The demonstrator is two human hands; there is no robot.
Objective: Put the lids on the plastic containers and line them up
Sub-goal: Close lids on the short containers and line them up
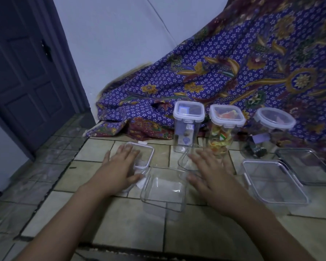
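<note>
Left hand (120,166) lies flat, fingers straight, on the white-rimmed lid (142,147). Right hand (209,170) is spread open too, gripping nothing, over a clear tub (184,161). Another open tub (164,193) sits between them. I'd guess this stuff is light, stiff and slick — grab the lid by its edges, then press the corners down.

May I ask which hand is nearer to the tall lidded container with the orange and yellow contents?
Right. The right hand lies just in front of the tall container, fingertips close to its base; the left hand rests on the white-rimmed lid, off to its left.
</note>
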